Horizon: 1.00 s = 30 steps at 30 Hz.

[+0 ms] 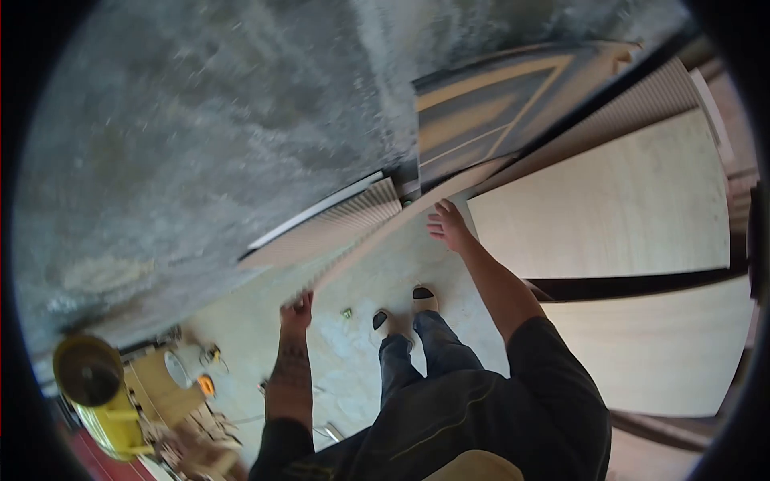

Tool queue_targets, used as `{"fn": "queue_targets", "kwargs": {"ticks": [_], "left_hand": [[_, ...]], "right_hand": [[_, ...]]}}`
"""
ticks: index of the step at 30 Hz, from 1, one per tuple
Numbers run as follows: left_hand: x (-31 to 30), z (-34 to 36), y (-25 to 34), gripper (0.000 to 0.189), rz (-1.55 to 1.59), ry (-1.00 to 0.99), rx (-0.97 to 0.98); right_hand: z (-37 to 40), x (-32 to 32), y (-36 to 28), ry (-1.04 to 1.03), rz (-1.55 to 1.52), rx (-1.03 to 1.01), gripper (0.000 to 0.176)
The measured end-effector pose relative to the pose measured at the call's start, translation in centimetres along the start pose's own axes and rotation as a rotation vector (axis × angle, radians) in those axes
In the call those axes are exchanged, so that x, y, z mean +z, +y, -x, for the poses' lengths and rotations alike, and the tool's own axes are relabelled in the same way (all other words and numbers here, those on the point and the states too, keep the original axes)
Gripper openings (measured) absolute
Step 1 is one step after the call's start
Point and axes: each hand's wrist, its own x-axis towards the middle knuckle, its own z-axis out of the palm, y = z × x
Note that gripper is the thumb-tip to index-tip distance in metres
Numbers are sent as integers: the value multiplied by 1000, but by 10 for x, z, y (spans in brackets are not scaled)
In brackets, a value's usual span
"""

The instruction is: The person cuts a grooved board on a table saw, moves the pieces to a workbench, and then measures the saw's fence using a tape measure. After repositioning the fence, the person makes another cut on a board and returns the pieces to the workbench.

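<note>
My left hand [297, 309] is closed on the near end of a long, thin wooden board [370, 232], seen nearly edge-on and blurred. The board slants up and right toward the wall. Farther along it, my right hand [447, 224] has its fingers spread and is close beside the board; whether it touches cannot be made out. Behind the board, a ribbed panel [341, 220] with a pale edge lies against the wall's foot. A framed brown and grey panel [493, 108] leans on the wall.
Two large pale plywood sheets [609, 200] stand to my right, with a dark gap between them. At lower left are a yellow machine or fan [108, 425], an orange tape-like item [207, 386] and wood scraps. The rough grey wall [216, 144] runs along the far side.
</note>
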Motion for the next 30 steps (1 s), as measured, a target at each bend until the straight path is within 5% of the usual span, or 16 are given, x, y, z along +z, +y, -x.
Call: {"fn": "queue_targets", "kwargs": {"ticks": [2,3,5,7,8,10,12,15,18,23,25,30], "left_hand": [[45,13,-26,52,-1390,-249,844],[75,22,-27,52,-1377,-227,857],[115,51,-24,60,131,183,21],[102,64,-28,64,27,136,46],[95,75,-31,70,-94,94,53],[78,126,-55,70,-410,23,193],[9,142,-61,68,-438,-5,66],[-78,220,-86,64,-544,157,53],[-173,320,-110,64,-794,326,91],[-392,469,-163,63,-675,555,183],[-464,530,-196,60,-529,701,226],[-586,661,-299,33,-71,1039,369]], "right_hand": [[29,-19,22,-94,206,21,67],[39,-33,38,-98,286,17,65],[52,-77,90,-95,426,-15,62],[49,-140,174,-7,517,-70,62],[5,-209,265,93,876,-236,61],[52,-253,303,122,1098,-118,50],[113,-251,282,5,1133,304,37],[165,-233,276,-11,993,414,28],[186,-189,256,-118,1044,257,27],[114,-124,246,-195,1298,-138,24],[48,-102,274,-164,1205,-536,21],[208,74,287,-424,1232,-126,38]]}}
